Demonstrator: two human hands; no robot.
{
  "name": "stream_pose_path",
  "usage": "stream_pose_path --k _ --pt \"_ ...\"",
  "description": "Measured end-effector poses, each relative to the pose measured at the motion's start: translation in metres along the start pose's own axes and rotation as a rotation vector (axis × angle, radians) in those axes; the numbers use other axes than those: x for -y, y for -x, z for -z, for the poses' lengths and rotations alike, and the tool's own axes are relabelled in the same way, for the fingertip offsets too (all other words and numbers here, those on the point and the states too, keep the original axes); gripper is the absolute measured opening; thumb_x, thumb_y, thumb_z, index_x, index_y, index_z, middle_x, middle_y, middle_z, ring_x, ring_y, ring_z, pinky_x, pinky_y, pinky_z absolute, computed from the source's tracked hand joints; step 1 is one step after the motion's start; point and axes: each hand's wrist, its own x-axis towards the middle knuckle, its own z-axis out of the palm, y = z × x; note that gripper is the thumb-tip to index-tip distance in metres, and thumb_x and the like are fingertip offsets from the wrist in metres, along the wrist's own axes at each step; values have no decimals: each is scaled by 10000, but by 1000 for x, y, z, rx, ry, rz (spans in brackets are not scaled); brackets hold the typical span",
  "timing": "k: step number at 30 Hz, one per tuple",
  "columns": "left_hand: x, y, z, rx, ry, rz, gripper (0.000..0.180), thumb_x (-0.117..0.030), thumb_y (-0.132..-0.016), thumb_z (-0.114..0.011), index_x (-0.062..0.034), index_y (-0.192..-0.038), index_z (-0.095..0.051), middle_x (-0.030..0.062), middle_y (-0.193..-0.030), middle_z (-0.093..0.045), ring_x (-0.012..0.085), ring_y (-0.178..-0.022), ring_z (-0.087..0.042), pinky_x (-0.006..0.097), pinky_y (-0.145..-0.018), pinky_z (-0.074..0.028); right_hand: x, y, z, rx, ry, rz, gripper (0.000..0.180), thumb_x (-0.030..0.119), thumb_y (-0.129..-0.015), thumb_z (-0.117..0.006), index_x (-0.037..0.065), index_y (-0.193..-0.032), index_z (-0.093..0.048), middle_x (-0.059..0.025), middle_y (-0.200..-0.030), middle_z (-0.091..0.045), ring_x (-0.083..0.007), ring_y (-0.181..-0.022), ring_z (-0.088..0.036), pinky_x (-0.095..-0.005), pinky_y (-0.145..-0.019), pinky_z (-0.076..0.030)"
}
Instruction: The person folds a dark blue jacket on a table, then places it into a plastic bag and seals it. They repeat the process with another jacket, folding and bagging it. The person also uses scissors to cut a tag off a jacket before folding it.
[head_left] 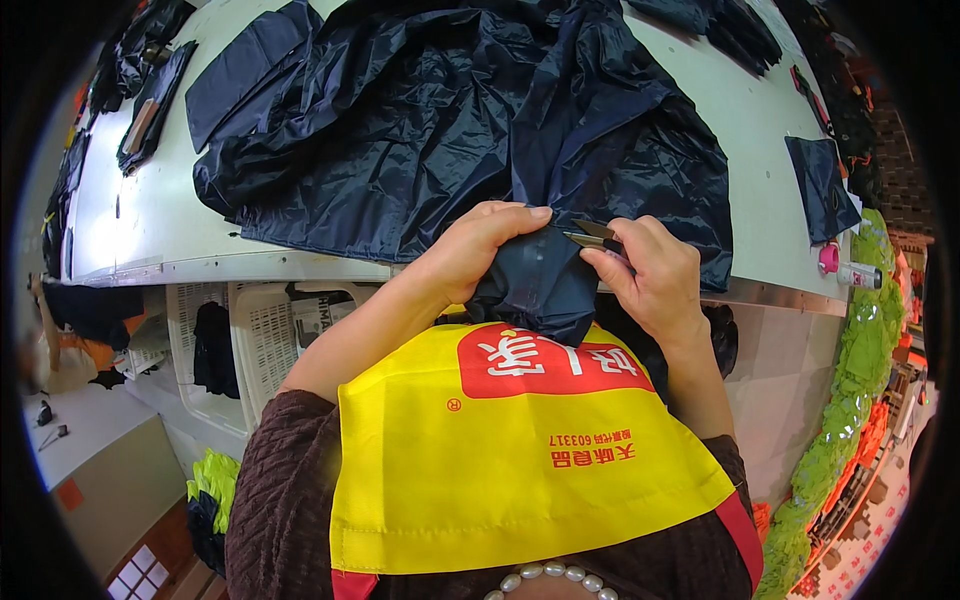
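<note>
The left hand [478, 245] gripped bunched navy jacket fabric [535, 285] at the table's near edge; the right hand [650, 275] pinched small metal snips [592, 236] closed against it, above a yellow apron [520, 450] bearing a red rectangular label [550, 360].

Left hand [478, 245] grips a bunched fold of the dark navy garment [450, 120] at picture centre, fingers curled over the cloth. Right hand [650, 275], just beside it at 3 o'clock, holds small metal snips [592, 236] with the tips touching the bunched fabric. The garment spreads toward 12 o'clock across the white worktable [150, 210]. Yellow apron [500, 460] (red panel at its top) fills 6 o'clock. White perforated basket [262, 345] sits under the table edge at 9 o'clock.
</note>
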Motion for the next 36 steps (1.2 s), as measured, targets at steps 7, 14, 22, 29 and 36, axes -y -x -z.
stream_pose_path --k 7,14,22,29,36 --pt "0 -1 -2 -80 -45 37 209 -228 -856 -621 -26 -901 -644 85 -849 -679 132 -704 -654 249 -662 -542 -5 -1 -2 -24 4 162 244 249 -763 -739 52 -818 -607 -73 -676 -565 -192 -544 -555 -270 -472 -435" --pt "4 -8 10 18 -71 24 279 -231 -820 -664 -9 -986 -630 81 -884 -666 136 -769 -646 247 -729 -527 -46 18 -7 -123 -700 -450 245 264 -884 -614 22 -848 -598 -21 -716 -570 -83 -601 -516 -239 -513 -385" --pt "2 -3 60 391 -241 -94 735 -54 -611 -779 -26 -1282 -480 60 -1203 -565 172 -1145 -502 302 -1026 -338 -320 143 24 -208 399 -1137 420 313 -879 -529 3 -1159 -563 -227 -1065 -626 -379 -1005 -593 -417 -867 -450" --pt "21 6 61 275 -498 14 858 27 -663 -778 -82 -1371 -306 61 -1335 -415 184 -1284 -366 308 -1101 -237 -370 170 5 -431 739 -543 335 276 -896 -545 25 -1114 -587 -170 -993 -637 -361 -908 -601 -430 -822 -462" --pt "17 -3 32 176 -920 -226 519 27 -706 -733 -67 -1165 -510 56 -1092 -581 170 -1042 -542 305 -943 -396 -105 15 -68 211 -1087 -329 254 196 -876 -610 63 -1093 -601 -43 -895 -604 -136 -839 -571 -272 -757 -474"
